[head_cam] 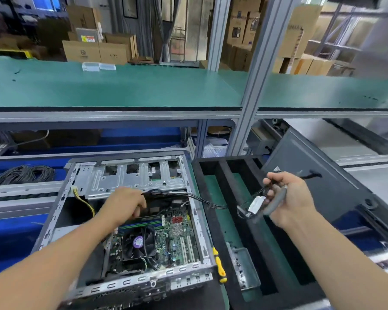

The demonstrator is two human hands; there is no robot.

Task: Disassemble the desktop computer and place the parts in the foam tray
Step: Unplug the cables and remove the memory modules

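Note:
The open desktop case lies on the bench, showing its motherboard and black CPU fan. My left hand reaches inside near the memory slots, fingers curled on black wires beside the drive cage. My right hand hovers over the black foam tray, gripping a cable bundle with a small silver connector part. A thin black wire runs from that bundle back into the case.
A yellow-handled screwdriver lies between case and tray. A grey metal bracket sits in the tray's near slot. The dark side panel leans at right. Coiled black cables lie at left. A green shelf runs overhead.

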